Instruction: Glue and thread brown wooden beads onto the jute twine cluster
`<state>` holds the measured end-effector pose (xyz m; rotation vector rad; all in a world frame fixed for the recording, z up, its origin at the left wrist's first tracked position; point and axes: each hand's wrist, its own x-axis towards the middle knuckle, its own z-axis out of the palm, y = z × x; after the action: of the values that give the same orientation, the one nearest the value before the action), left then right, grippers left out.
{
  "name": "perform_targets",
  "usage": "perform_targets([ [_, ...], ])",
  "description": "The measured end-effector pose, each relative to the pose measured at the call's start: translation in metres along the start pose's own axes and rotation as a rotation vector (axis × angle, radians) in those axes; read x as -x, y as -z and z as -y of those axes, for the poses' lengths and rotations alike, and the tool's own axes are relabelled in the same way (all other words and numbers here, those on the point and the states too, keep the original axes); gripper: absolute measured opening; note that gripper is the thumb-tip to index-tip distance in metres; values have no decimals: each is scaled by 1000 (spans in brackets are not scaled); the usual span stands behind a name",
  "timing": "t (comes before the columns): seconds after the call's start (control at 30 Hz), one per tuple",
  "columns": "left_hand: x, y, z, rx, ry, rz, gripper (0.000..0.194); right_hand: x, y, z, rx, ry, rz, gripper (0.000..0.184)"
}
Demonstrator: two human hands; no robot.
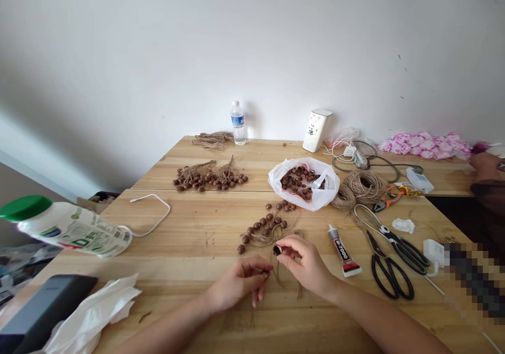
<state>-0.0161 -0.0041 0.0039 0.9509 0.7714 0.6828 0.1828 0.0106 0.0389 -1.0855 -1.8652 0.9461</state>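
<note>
Between the thumb and fingers of my right hand [305, 263] is a half nut shell [277, 250], its pale hollow side showing. My left hand [242, 281], just to its left, pinches a small brown piece mostly hidden by the fingers; it may be another shell. Thin twine hangs near both hands. Beyond them lies a loose bunch of round brown nuts [262, 221] with twine strands [258, 239] among them. Farther back, a white plastic bag [325, 199] stands open, holding many brown shells. A glue tube [344, 254] lies right of my right hand.
Scissors [392, 275], shears [406, 249], pliers [389, 200] and twine rolls [365, 184] occupy the right side. Tied nut bunches [211, 178] and a water bottle [238, 123] are behind. At left are a white bottle [79, 228] and tissue packet [94, 306]. Another person's arm [487, 167] shows far right.
</note>
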Motion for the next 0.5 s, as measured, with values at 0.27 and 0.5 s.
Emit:
perform_targets([
  [0.27,4,-2,-4,-360,-6,21,34,3,-3,-1,65,195,-1,21],
  [0.5,2,0,-3,178,-91,10,41,9,-6,3,210,286,57,19],
])
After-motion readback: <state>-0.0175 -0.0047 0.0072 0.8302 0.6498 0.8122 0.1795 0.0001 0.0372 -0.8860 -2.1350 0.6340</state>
